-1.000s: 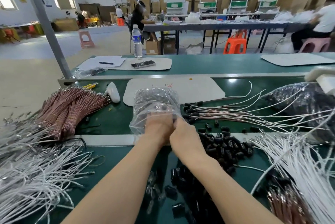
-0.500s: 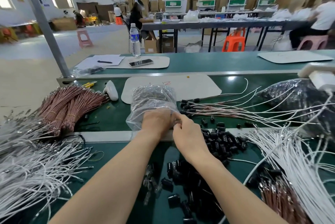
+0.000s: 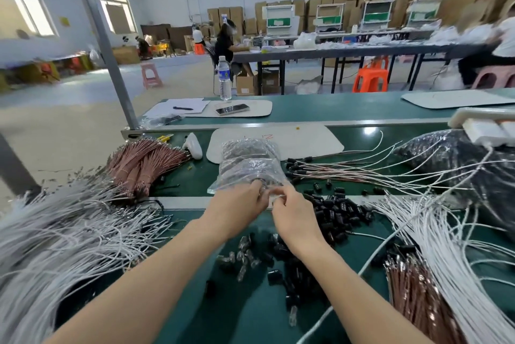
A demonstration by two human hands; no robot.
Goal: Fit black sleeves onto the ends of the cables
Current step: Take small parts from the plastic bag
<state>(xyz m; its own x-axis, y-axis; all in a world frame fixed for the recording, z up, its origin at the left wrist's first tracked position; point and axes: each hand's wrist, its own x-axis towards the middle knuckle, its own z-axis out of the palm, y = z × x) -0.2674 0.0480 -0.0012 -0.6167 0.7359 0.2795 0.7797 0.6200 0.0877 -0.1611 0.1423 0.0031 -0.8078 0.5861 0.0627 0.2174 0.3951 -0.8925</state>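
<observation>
The short black tubular sleeves [image 3: 341,211] are seen as glossy little cylinders, heaped loosely on the green worktop [image 3: 250,318] just right of the hands, with more scattered between the forearms. They are too many to be counted. A few are already fitted on the ends of thin cables [image 3: 320,168] fanned out beyond the heap.

One clear plastic bag [image 3: 248,165], crinkled and filled with dark pieces, lies beyond the hands on the worktop. Its near edge is gripped by the left hand [image 3: 239,205], fingers curled into the film, and is pinched by the fingertips of the right hand [image 3: 292,214] just beside it.

Two masses of white cables are spread out, one at the left [image 3: 69,232] and one at the right [image 3: 446,235]. Copper-brown cables are gathered in two places, far left [image 3: 142,162] and near right [image 3: 412,290]. One large dark bag [image 3: 446,154] is lying at the far right. On the far worktop one water bottle [image 3: 224,77], one phone [image 3: 232,109] and one black pen [image 3: 182,108] are seen.

A second ago the two hands were pressed together side by side at the bag's edge; now a small gap is seen between the fingertips. The bag has stayed in its place.
</observation>
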